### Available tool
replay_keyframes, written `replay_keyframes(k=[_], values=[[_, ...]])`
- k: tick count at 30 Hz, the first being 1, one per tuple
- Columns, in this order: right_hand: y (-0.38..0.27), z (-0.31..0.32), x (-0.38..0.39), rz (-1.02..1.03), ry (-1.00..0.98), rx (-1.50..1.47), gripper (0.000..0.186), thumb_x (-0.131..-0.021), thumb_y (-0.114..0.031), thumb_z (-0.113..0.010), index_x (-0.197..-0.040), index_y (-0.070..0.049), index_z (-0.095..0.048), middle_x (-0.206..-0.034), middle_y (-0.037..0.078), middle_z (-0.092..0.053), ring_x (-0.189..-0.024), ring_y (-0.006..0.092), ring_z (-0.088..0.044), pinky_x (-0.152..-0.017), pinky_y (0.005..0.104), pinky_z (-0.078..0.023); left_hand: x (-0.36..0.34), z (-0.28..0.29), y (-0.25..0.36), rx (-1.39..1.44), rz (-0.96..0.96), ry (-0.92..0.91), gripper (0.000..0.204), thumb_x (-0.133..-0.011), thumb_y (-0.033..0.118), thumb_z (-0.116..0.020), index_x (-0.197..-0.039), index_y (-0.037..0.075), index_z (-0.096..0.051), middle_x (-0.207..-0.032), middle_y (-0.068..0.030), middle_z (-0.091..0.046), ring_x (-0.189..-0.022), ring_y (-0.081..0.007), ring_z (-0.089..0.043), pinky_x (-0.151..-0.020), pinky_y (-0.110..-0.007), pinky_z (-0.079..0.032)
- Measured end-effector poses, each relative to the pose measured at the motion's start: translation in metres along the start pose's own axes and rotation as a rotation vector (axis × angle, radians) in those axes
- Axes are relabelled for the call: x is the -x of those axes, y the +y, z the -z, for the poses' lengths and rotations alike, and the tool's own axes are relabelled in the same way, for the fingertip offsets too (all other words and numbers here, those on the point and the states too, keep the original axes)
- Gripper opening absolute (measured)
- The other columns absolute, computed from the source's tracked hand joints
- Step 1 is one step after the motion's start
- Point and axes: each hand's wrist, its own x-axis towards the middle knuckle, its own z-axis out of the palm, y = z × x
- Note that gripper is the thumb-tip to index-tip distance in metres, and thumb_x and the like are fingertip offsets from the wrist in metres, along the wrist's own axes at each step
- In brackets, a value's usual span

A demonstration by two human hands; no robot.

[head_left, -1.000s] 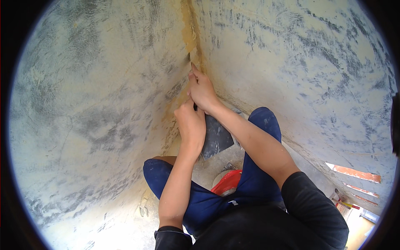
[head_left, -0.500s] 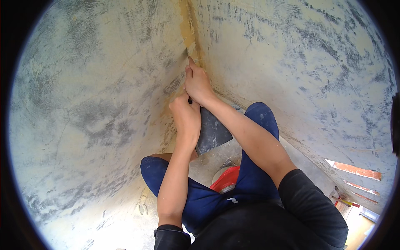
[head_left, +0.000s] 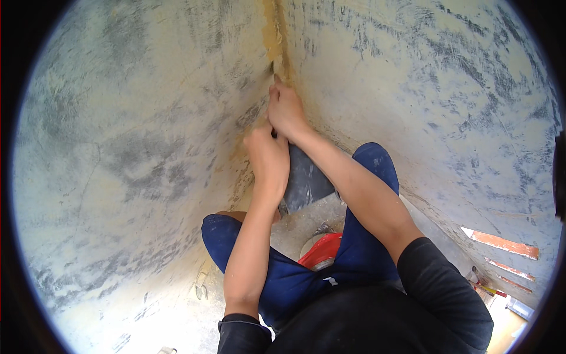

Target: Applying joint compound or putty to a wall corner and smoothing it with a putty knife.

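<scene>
My right hand is closed on a putty knife, index finger stretched along it. The knife's thin dark blade lies against the wall beside the corner seam, which carries yellowish filler. Just below, my left hand is curled into a fist that touches the right hand. A small black part shows between the two hands; most of what the left fingers hold is hidden. Under both hands sits a dark grey flat plate with whitish smears. Whether the left hand grips this plate cannot be told.
Patchy whitish walls rise on the left and right. Between my bent knees lies something red on a round pale object over the grey floor. Slots with orange-red edges cut the right wall, with small things near its lower end.
Both hands and the knife blade have shifted slightly up and to the right in the picture. My knees and the grey plate also appear slightly higher and further right. The grips look the same.
</scene>
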Motion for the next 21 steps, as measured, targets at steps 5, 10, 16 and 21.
replay_keyframes(k=[5,10,16,21], values=[[0.011,-0.001,-0.007,0.116,0.089,0.013,0.047,-0.111,-0.02,-0.042,-0.151,0.002,-0.049,-0.072,0.019,-0.067,-0.061,0.0277,-0.068,-0.066,0.0419,-0.054,-0.003,-0.005,0.004,0.018,0.008,0.003,0.017,-0.084,0.001,-0.068,-0.091,-0.014,-0.067,-0.082,-0.0372,-0.062,-0.085,-0.0535,-0.064,-0.071,-0.047,-0.051],[0.004,-0.001,0.006,0.073,0.011,0.085,0.049,-0.11,-0.019,-0.041,-0.155,0.001,-0.045,-0.073,0.019,-0.067,-0.062,0.028,-0.068,-0.066,0.0429,-0.055,0.005,-0.002,0.006,0.02,0.007,0.027,0.019,-0.085,0.002,-0.07,-0.09,-0.015,-0.066,-0.081,-0.0366,-0.062,-0.082,-0.053,-0.065,-0.071,-0.047,-0.051],[0.005,-0.006,-0.002,0.041,0.101,-0.01,0.043,-0.11,-0.018,-0.042,-0.146,0.0,-0.056,-0.07,0.019,-0.067,-0.062,0.0287,-0.069,-0.067,0.0434,-0.055,-0.001,-0.004,0.0,0.0,0.027,-0.025,0.019,-0.084,0.003,-0.069,-0.092,-0.014,-0.067,-0.081,-0.0359,-0.062,-0.082,-0.0534,-0.064,-0.072,-0.047,-0.051],[0.009,0.001,-0.025,0.036,0.071,0.026,0.042,-0.11,-0.017,-0.042,-0.144,0.002,-0.056,-0.072,0.019,-0.068,-0.064,0.0289,-0.069,-0.069,0.0432,-0.055,-0.011,-0.01,0.0,-0.014,-0.018,0.019,0.018,-0.083,0.002,-0.068,-0.092,-0.013,-0.067,-0.083,-0.0364,-0.062,-0.085,-0.0534,-0.064,-0.073,-0.047,-0.052]])
